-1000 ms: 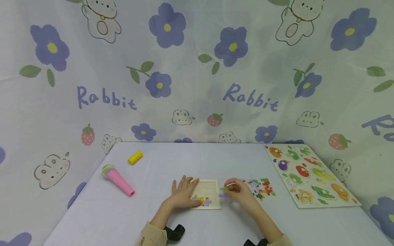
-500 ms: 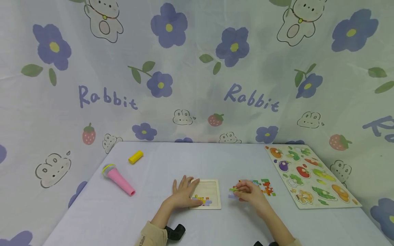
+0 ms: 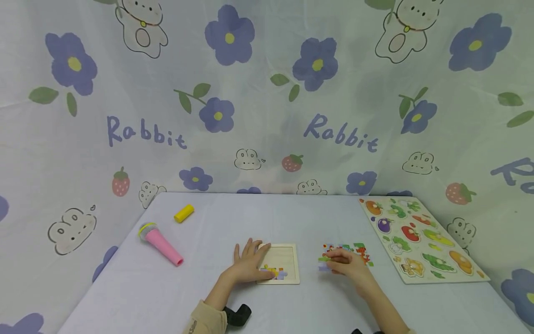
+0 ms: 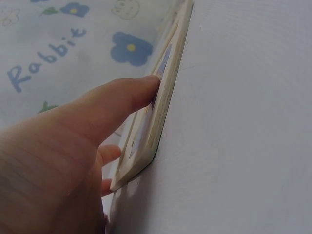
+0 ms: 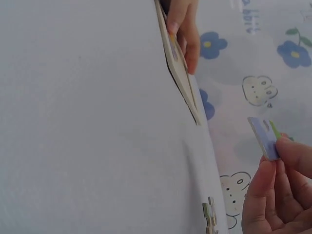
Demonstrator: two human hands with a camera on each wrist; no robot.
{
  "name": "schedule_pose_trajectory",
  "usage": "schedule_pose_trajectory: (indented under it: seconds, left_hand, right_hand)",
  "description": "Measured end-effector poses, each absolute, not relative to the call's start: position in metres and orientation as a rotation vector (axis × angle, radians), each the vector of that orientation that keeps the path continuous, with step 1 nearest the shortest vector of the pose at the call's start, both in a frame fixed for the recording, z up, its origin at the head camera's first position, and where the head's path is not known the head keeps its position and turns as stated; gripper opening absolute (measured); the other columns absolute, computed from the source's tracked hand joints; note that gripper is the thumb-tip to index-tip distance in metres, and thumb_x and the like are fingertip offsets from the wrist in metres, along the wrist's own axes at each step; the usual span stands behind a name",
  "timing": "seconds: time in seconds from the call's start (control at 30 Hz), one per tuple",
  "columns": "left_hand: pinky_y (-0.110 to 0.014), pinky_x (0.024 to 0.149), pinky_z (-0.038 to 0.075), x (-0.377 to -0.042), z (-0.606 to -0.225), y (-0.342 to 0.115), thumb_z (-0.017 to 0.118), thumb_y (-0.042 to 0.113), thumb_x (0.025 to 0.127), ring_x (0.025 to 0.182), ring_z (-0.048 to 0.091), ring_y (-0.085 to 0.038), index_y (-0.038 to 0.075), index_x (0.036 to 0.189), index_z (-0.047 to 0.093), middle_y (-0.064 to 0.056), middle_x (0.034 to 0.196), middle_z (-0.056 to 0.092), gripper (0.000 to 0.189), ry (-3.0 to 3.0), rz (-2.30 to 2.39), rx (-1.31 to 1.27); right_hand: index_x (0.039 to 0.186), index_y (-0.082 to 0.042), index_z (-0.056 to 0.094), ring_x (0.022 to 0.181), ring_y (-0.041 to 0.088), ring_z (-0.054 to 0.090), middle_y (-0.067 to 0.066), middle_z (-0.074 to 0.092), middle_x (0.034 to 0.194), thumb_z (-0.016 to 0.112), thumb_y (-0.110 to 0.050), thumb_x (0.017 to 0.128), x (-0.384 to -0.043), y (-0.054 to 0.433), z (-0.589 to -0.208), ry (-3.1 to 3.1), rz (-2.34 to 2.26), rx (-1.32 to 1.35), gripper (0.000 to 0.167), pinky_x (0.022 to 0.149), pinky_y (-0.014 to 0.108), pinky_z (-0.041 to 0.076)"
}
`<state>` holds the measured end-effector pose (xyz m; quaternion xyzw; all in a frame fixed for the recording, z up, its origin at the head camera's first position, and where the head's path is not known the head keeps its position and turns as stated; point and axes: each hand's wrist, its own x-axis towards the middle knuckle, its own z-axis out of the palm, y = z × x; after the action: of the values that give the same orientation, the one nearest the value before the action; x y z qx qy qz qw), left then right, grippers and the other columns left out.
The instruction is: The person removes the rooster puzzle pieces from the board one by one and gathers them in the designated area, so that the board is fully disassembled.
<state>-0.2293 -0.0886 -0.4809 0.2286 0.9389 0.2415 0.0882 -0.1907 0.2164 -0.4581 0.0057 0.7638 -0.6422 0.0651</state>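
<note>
My left hand (image 3: 247, 266) lies spread over the left side of a wooden puzzle tray (image 3: 297, 263), its thumb pressing on the joined puzzle pieces (image 3: 282, 274) along the tray's near edge. In the left wrist view, the thumb (image 4: 146, 87) is straight, its tip just inside the tray's rim. To the right of the tray, my right hand (image 3: 352, 270) pinches a purple-and-green puzzle piece (image 5: 264, 139) between thumb and fingertips. The piece is held up off the table. Behind that hand, and partly hidden by it, lie several loose puzzle pieces (image 3: 359, 247).
A vegetable peg board (image 3: 421, 241) lies at the right of the white table. At the left are a pink toy microphone (image 3: 164, 247) and a yellow cylinder (image 3: 184, 213). A rabbit-print curtain (image 3: 267, 102) hangs behind the table's far edge.
My right hand has moved right, away from the tray and towards the loose pieces, with the puzzle piece still pinched. The left hand has stayed on the tray.
</note>
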Motion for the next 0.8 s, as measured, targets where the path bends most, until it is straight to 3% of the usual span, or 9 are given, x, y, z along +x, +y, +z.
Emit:
schedule_pose_trajectory:
  seconds: [0.63, 0.8]
  left_hand:
    - [-0.068, 0.1, -0.006, -0.228, -0.479, -0.089, 0.065, 0.05, 0.078, 0.137, 0.006, -0.043, 0.011, 0.142, 0.034, -0.017, 0.145, 0.025, 0.081, 2.801, 0.716, 0.687]
    - [-0.068, 0.1, -0.006, -0.226, -0.478, -0.089, 0.065, 0.049, 0.078, 0.137, 0.007, -0.044, 0.011, 0.142, 0.034, -0.018, 0.145, 0.025, 0.081, 2.799, 0.714, 0.689]
  right_hand:
    - [0.119, 0.008, 0.054, 0.083, 0.008, 0.06, 0.002, 0.063, 0.095, 0.065, -0.006, 0.084, -0.185, 0.256, -0.459, 2.335, -1.911, 0.265, 0.04, 0.074, 0.027, 0.053]
    - [0.115, 0.008, 0.056, 0.081, 0.008, 0.061, 0.002, 0.065, 0.092, 0.066, -0.007, 0.083, -0.18, 0.267, -0.462, 2.338, -1.902, 0.311, 0.036, 0.075, 0.027, 0.054]
